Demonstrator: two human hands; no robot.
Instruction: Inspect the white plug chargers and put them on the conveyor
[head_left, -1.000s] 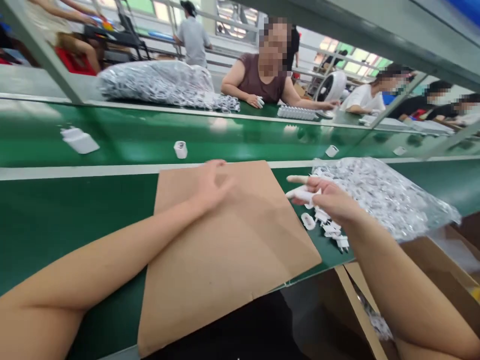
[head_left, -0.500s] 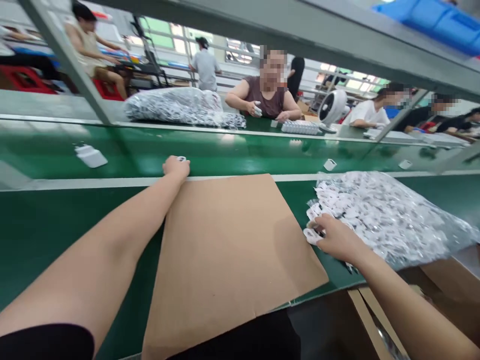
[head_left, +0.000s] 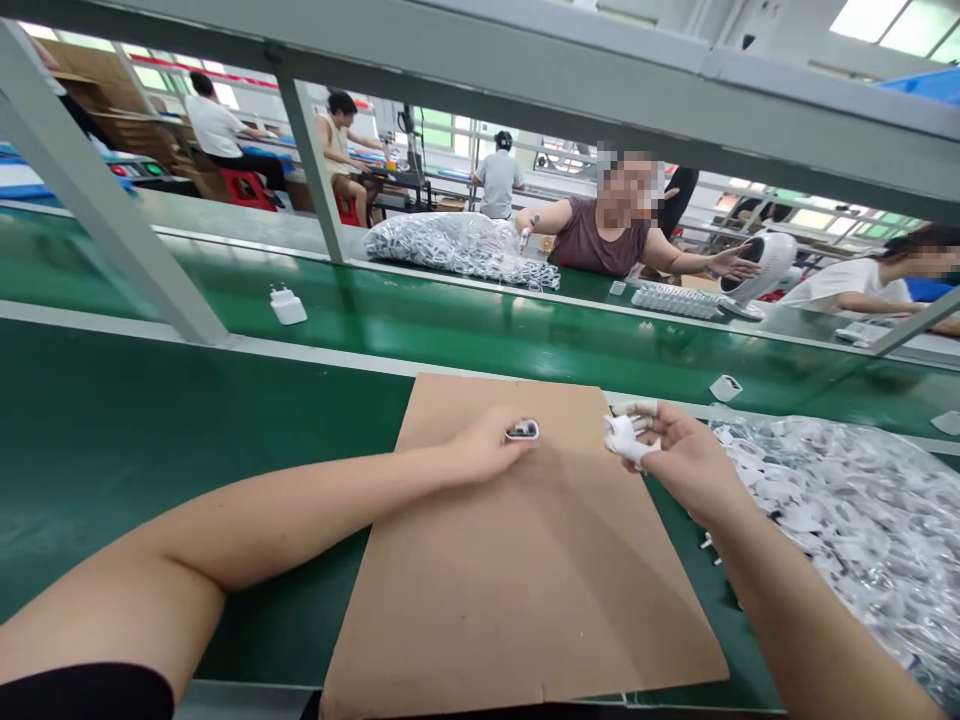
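My left hand is closed around a white charger housing above the cardboard sheet. The housing's open end faces up and shows a dark inside. To its right, my right hand pinches a small white plastic piece over the sheet's right edge; its exact shape is hard to make out. White covers wrap some of the right fingertips. Beside my right forearm lies a clear plastic bag full of small white plastic pieces.
On the green conveyor belt sit a white plug charger at left and a white housing at right. A grey metal frame spans overhead. Across the belt, a person reaches toward a white fan, near another filled bag.
My left hand has brought the charger housing from the belt edge to above the cardboard. My right hand has left the bag with a white piece, nearing the left hand. The view has turned left.
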